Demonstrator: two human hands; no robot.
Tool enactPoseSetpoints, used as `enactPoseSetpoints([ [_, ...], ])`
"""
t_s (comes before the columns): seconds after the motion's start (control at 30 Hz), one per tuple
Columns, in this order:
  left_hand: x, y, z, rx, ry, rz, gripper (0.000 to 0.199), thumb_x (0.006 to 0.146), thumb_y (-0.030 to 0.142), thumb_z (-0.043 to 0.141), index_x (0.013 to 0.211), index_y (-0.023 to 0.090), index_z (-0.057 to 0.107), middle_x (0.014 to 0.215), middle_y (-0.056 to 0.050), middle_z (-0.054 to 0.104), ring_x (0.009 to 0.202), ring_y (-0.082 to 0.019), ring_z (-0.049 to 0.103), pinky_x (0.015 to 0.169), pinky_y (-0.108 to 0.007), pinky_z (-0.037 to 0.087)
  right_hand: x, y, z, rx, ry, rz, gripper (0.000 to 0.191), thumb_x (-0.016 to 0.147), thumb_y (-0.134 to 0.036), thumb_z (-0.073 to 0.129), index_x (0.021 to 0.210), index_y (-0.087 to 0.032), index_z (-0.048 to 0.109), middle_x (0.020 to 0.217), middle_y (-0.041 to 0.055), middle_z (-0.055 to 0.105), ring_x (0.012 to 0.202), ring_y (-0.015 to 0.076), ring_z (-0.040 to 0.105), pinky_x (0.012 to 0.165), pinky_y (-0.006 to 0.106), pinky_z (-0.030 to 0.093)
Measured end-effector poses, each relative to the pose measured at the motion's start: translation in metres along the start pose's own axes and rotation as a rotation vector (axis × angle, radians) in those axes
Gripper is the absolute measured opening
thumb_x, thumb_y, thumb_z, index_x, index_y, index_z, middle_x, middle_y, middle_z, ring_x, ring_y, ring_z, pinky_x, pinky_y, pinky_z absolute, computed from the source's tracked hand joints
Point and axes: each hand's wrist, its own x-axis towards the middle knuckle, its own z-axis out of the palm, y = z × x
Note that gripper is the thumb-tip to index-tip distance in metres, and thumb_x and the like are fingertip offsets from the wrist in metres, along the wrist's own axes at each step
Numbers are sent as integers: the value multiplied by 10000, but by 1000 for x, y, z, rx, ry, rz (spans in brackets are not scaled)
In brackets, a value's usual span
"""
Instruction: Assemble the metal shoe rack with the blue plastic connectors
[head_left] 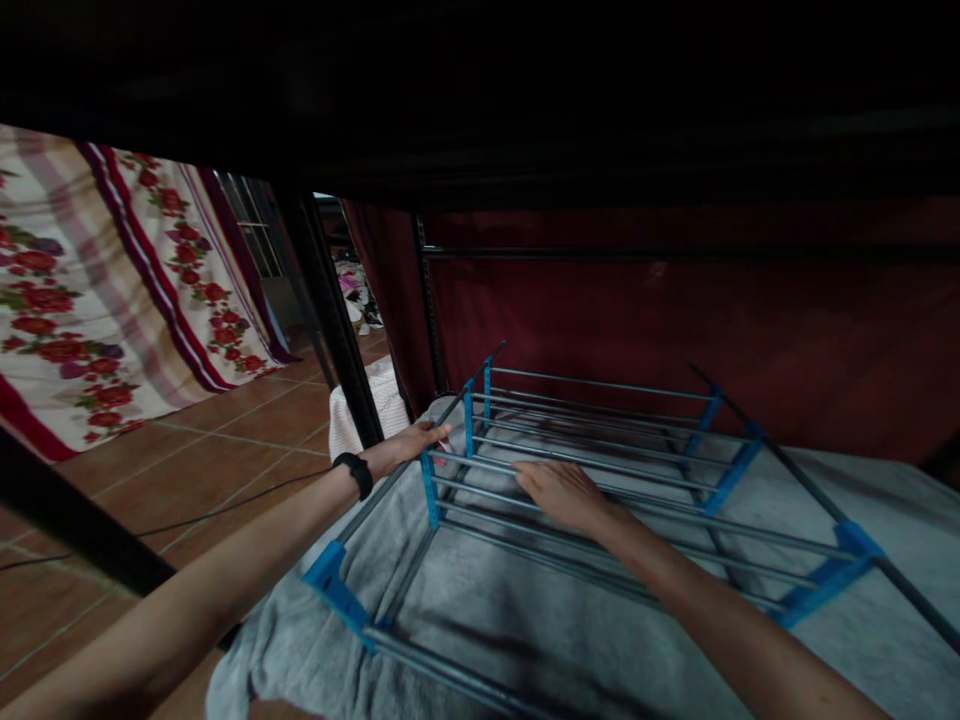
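Observation:
A rack of thin grey metal tubes (660, 503) joined by blue plastic brackets (825, 585) lies on a grey blanket (495, 620). At its left side, my left hand (420, 440), with a black band on the wrist, is closed around the side tube close to a blue bracket. Nearer the middle, my right hand (559, 490) rests over one of the long cross tubes, its fingers curled onto it.
Black metal posts (337, 330) and a dark surface overhead frame the blanket. Behind hangs a dark red cloth (675, 310). To the left are a tiled floor (225, 440), a thin cable and a floral curtain (135, 300).

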Motion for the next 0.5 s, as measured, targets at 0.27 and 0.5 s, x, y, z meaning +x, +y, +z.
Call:
enactPoseSetpoints([
  [0.27, 2, 1, -2, 54, 25, 66, 714, 576, 670, 792, 997, 117, 628, 773, -78, 708, 595, -177, 609, 524, -262, 455, -84, -17, 1, -59, 121, -171, 355, 1006, -222, 337, 1272, -236, 571, 1182, 74, 636, 1074, 209, 587, 995, 385, 430],
  [0.5, 8, 5, -3, 143, 20, 40, 810, 504, 743, 770, 988, 103, 654, 755, -83, 716, 629, -204, 640, 546, -269, 492, -141, 35, 74, 132, -271, 39, 339, 917, -128, 396, 1069, -190, 693, 1148, 88, 694, 1092, 210, 634, 967, 317, 474],
])
